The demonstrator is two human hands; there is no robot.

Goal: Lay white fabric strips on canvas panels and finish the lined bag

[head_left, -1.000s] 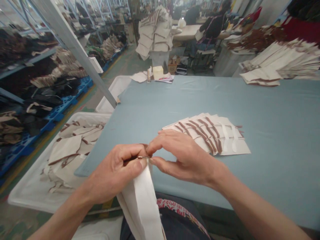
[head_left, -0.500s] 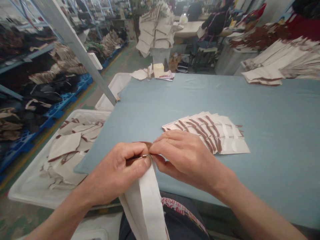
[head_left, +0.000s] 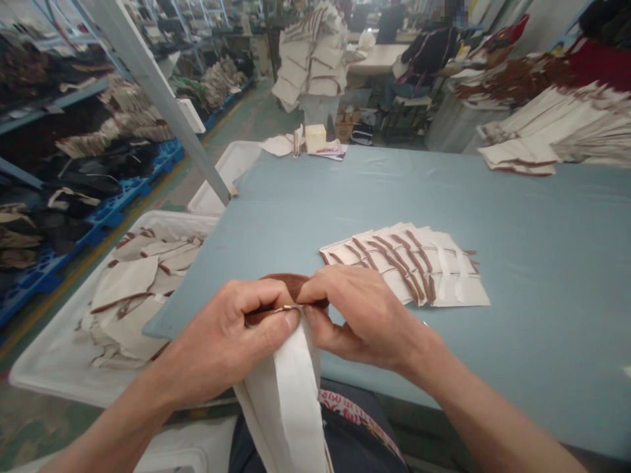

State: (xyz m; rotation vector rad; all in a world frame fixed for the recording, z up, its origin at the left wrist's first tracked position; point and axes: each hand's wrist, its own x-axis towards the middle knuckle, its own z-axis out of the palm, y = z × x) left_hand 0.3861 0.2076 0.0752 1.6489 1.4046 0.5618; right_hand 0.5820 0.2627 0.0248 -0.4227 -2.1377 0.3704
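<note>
A cream fabric piece with brown trim (head_left: 296, 394) hangs down over my lap, its brown-edged top pinched up at the table's front edge. My left hand (head_left: 251, 328) is closed on that top edge, thumb in front and fingers behind. Close beside it, my right hand (head_left: 357, 315) pinches the same edge between thumb and fingers. A brown strip (head_left: 290, 284) curves up behind the fingertips. Just beyond the right hand lies a fanned row of cream pieces with brown strips (head_left: 411, 259) on the blue table.
The blue-covered table (head_left: 532, 263) spreads ahead. A white bin (head_left: 44, 374) of cream pieces stands at left, beside a slanting metal post (head_left: 162, 92). A yellowish block (head_left: 315, 138) sits at the far edge. Stacked cream pieces (head_left: 522, 154) lie far right; a person (head_left: 428, 52) sits beyond.
My right hand has shifted slightly right and its fingers have spread along the edge. More of the brown strip now shows between my hands. My left hand keeps its grip.
</note>
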